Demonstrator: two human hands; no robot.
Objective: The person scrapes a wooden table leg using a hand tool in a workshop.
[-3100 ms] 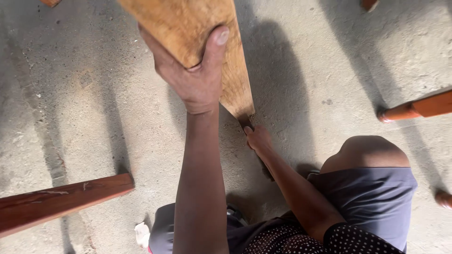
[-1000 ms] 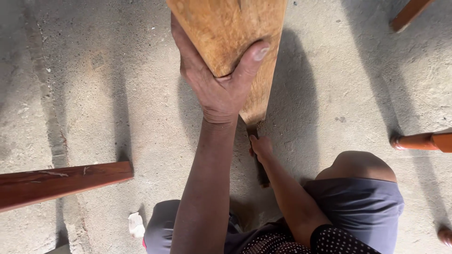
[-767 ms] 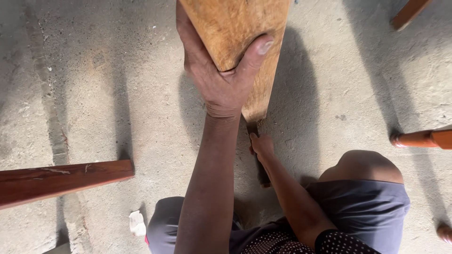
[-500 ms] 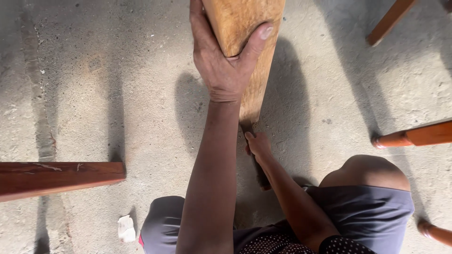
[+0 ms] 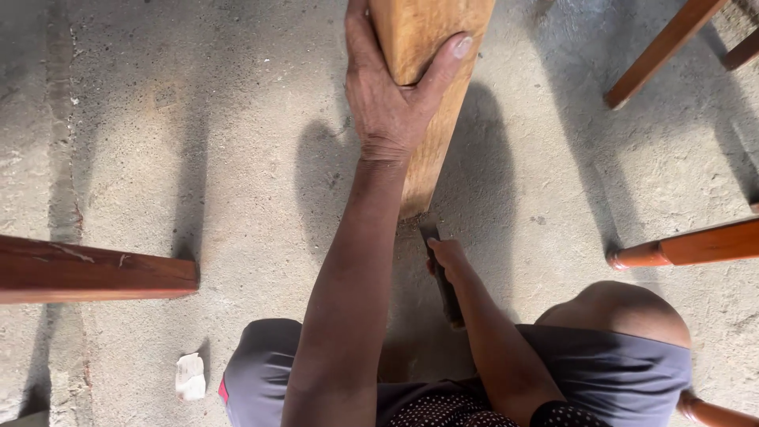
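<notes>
Steadying the wooden plank (image 5: 431, 95) upright on the concrete floor (image 5: 237, 142), my left hand (image 5: 387, 99) wraps its near edge, fingers closed round one side and thumb pressed across the face, so the plank stands with its lower end on the floor just ahead of my knees. Directly below that lower end, my right hand (image 5: 447, 257) is closed around a dark, narrow tool (image 5: 443, 277); its tip sits at or touching the plank's foot, though whether it is a blade or a rasp I cannot tell. Pale dust lies on the floor about the plank's base. To the left of the plank a reddish-brown wooden rail (image 5: 95, 273) juts in, and below it a small white scrap (image 5: 190, 375) lies on the floor. To the right of the plank, reddish chair legs (image 5: 688, 245) reach in from the edge, and my bare knee (image 5: 624, 312) rises above grey shorts (image 5: 601, 368). As a judgement: the plank is held by one hand only and rests on a small footprint, so a hard push from the tool could kick its foot sideways or let it twist out of my grip. The right hand works close under the plank's end, so a slip of the tool could drive the knuckles into the concrete or the tool toward my knee.
</notes>
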